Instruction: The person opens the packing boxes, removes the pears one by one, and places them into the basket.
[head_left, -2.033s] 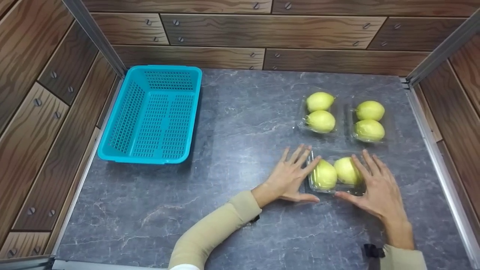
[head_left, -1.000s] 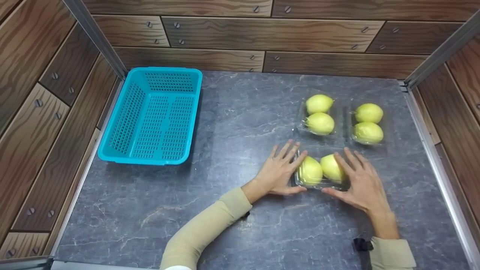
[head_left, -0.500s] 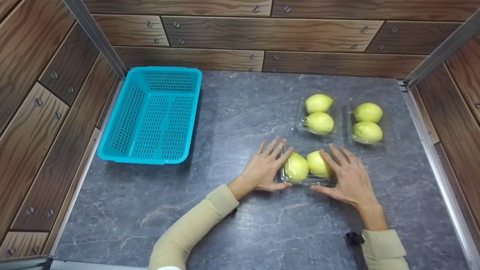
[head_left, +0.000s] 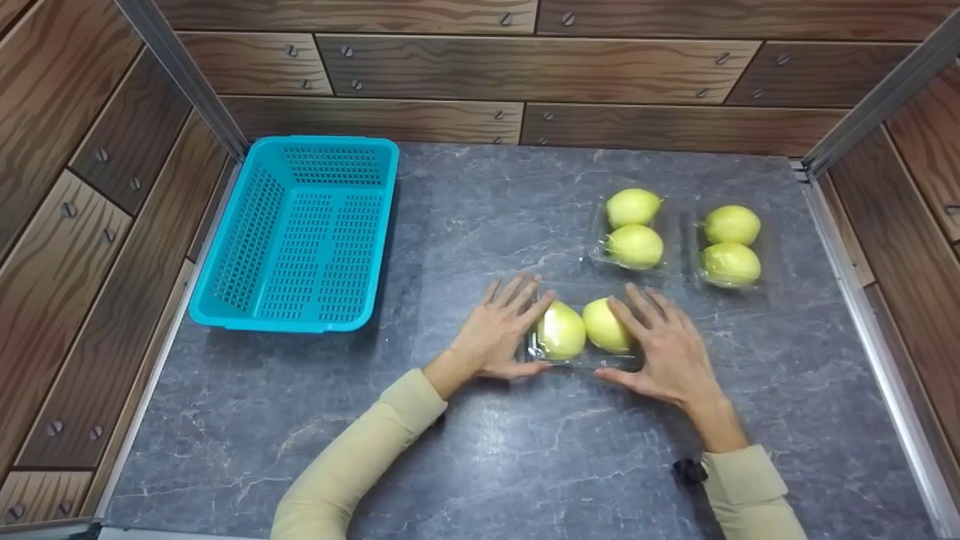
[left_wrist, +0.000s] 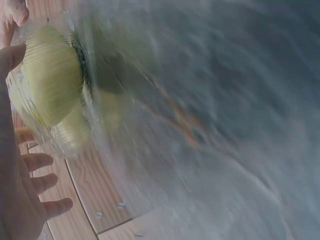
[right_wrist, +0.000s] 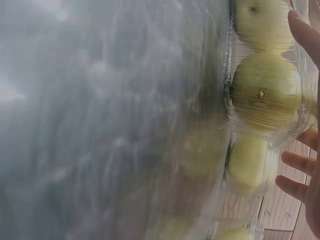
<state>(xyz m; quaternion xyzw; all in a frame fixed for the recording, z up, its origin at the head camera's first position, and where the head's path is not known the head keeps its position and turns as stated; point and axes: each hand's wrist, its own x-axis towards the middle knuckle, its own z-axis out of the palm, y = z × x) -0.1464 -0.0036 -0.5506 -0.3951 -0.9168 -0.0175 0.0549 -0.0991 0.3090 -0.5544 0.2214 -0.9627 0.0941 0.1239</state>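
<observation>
A clear plastic fruit box (head_left: pixel 577 361) lies lengthwise between the two hands on the grey marbled tabletop, with two yellow-green pears (head_left: pixel 561 331) side by side in it. At its left end the left hand (head_left: pixel 496 331) touches it, fingers spread and straight. The right hand (head_left: pixel 667 349) lies against the other end, its fingers likewise spread and partly covering the right pear (head_left: pixel 606 324). In the left wrist view, a pear (left_wrist: pixel 52 75) shows through the ribbed plastic beside the thumb. The right wrist view shows a pear's (right_wrist: pixel 265 95) end through the box wall, near the fingertips.
Two more clear boxes with pears stand behind: one with a pear (head_left: pixel 634 246) at the back, another with a pear (head_left: pixel 730 264) to its right. A blue perforated basket (head_left: pixel 358 327) stands at the back left. Wood-patterned walls (head_left: pixel 420 67) and metal rails enclose the table.
Both hands and the box of pears between them have slid left across the table, toward the basket's side. The two other boxes and the basket have stayed in place.
</observation>
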